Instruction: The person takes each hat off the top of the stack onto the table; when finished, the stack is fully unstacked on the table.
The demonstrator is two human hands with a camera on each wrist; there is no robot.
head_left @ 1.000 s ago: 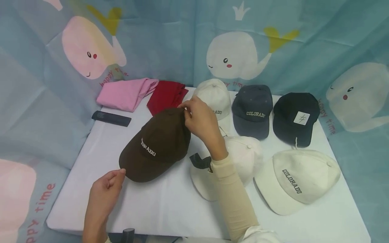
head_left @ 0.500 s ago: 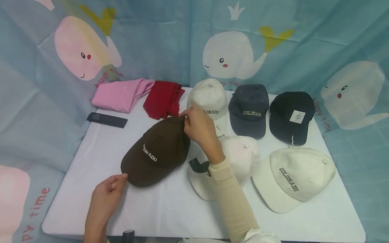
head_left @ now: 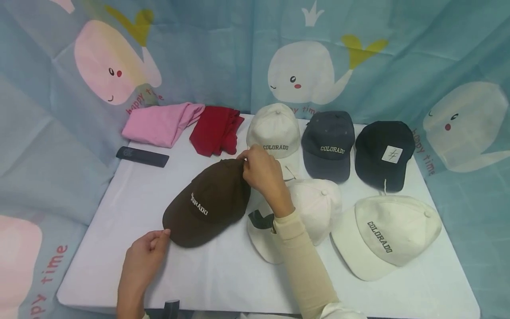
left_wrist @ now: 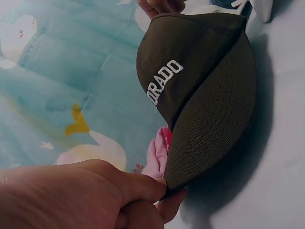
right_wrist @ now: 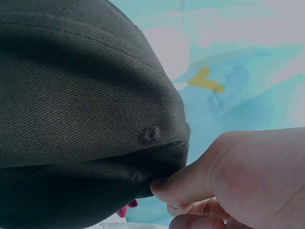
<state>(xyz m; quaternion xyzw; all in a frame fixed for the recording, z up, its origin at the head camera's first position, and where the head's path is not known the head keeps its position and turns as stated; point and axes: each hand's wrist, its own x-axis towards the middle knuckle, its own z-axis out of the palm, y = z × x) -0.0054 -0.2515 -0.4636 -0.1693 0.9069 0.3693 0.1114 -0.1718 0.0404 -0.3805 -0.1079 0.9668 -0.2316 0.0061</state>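
A dark brown baseball cap (head_left: 215, 195) with white lettering is held between both hands over the left middle of the table. My left hand (head_left: 145, 257) pinches the edge of its brim; in the left wrist view the thumb of that hand (left_wrist: 105, 195) lies over the brim's corner. My right hand (head_left: 263, 170) pinches the back of the crown, near the white cap at the rear. The right wrist view has the thumb and fingers of this hand (right_wrist: 228, 181) on the cap's fabric (right_wrist: 86, 105), close to a stitched eyelet.
Behind stand a white cap (head_left: 275, 126), a dark grey cap (head_left: 328, 141) and a black cap (head_left: 384, 148). Nearer are a pale cap (head_left: 318, 208), partly behind my right arm, and a cream cap (head_left: 392, 235). Pink cloth (head_left: 159, 124), red cloth (head_left: 215, 128) and a black case (head_left: 142, 156) lie left.
Both hands have brought the brown cap slightly down toward the near side of the table, with the same pinch kept. The head view has shifted a little.
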